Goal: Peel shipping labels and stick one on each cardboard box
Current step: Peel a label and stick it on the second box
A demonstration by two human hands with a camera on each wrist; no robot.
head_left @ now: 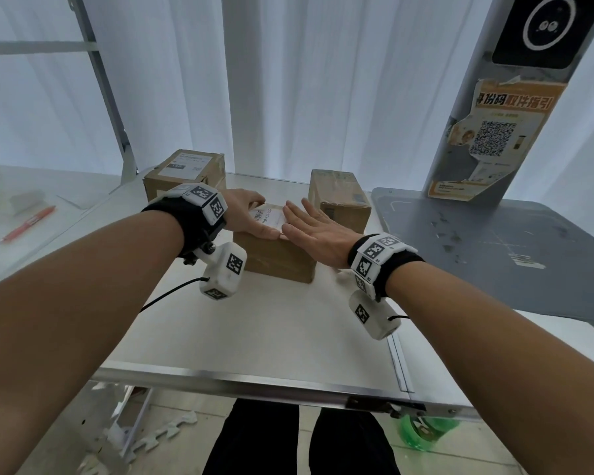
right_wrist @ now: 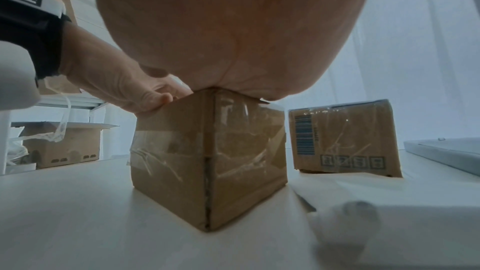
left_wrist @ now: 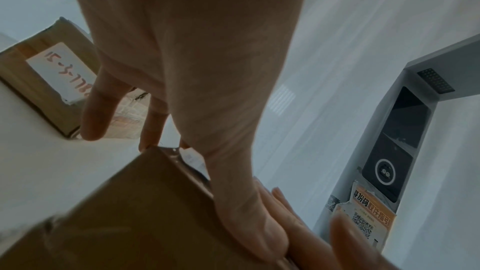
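Observation:
Three cardboard boxes stand on the white table point(head_left: 288, 320). On the middle box point(head_left: 275, 258) point(right_wrist: 207, 161) point(left_wrist: 130, 213) lies a white shipping label point(head_left: 266, 216). My left hand point(head_left: 247, 214) point(left_wrist: 194, 69) point(right_wrist: 116, 81) holds this box from the top, fingers bent over its far left edge and thumb along the near edge. My right hand point(head_left: 309, 231) point(right_wrist: 228, 28) lies flat with straight fingers on the label's right part. The back-left box point(head_left: 186, 169) point(left_wrist: 39, 81) carries a label point(head_left: 186, 164). The top of the back-right box point(head_left: 340, 200) point(right_wrist: 345, 139) shows only brown tape.
A grey post with an orange poster point(head_left: 494, 138) rises from a grey base plate point(head_left: 494, 252) at the right. A red pen point(head_left: 28, 224) lies far left. A white sheet point(right_wrist: 389, 202) lies right of the middle box. The table's metal front edge point(head_left: 254, 382) runs near me.

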